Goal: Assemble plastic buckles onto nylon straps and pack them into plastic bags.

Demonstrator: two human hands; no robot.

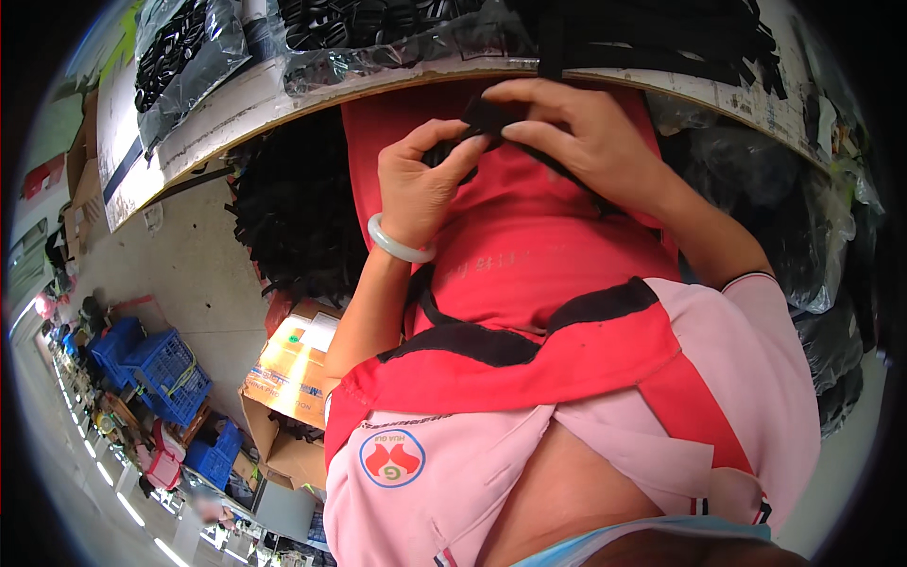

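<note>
Just below the table's near edge, in front of my red apron (510, 236), both hands grip a black strap (487, 113). Thumb and fingers of my left hand (418, 180) pinch it from the left, and a dark part shows beneath those fingers, too hidden to identify. On the other side, my right hand (600, 142) holds the strap between thumb and forefinger. A length of it runs down under the right palm. A pale bangle (401, 249) circles my left wrist.
Clear bags of small black plastic parts (175, 57) lie on the white table (227, 132). Black straps (661, 42) spread across its right side. Left below stands a heap of black material (288, 208), with an open cardboard box (293, 373) and blue crates (170, 373). Filled plastic bags (765, 198) sit at right.
</note>
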